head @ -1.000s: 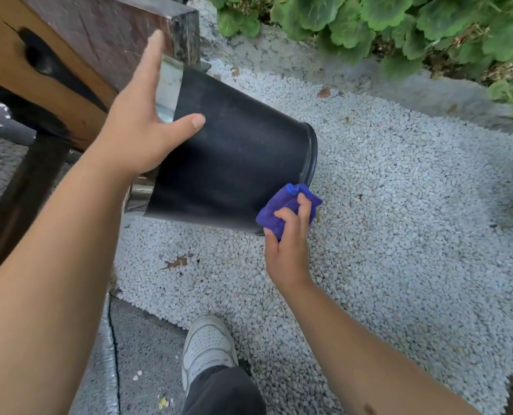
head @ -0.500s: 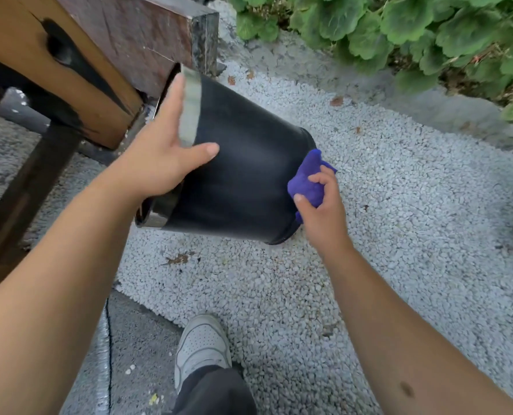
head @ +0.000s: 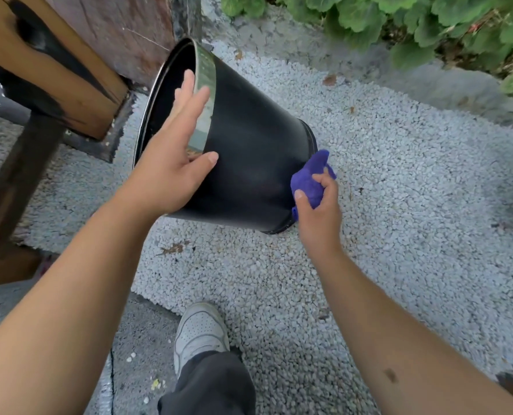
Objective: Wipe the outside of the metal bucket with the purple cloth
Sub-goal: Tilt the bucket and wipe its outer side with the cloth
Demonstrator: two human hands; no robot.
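A black metal bucket (head: 255,157) with a shiny band near its rim is held tipped on its side above the gravel, mouth toward the upper left. My left hand (head: 171,163) grips it at the rim, fingers over the band and thumb on the black wall. My right hand (head: 319,211) holds a bunched purple cloth (head: 307,181) pressed against the bucket's lower wall, close to its base. The far side of the bucket is hidden.
A wooden bench or table (head: 69,64) with a dark leg (head: 12,181) stands at the upper left, close to the bucket's mouth. White gravel (head: 399,205) covers the ground. Green plants (head: 414,22) border the top. My white shoe (head: 199,333) is below.
The bucket has turned so its mouth opens more toward me. My right hand slid the cloth from under the base up to its edge, then down a little along the side.
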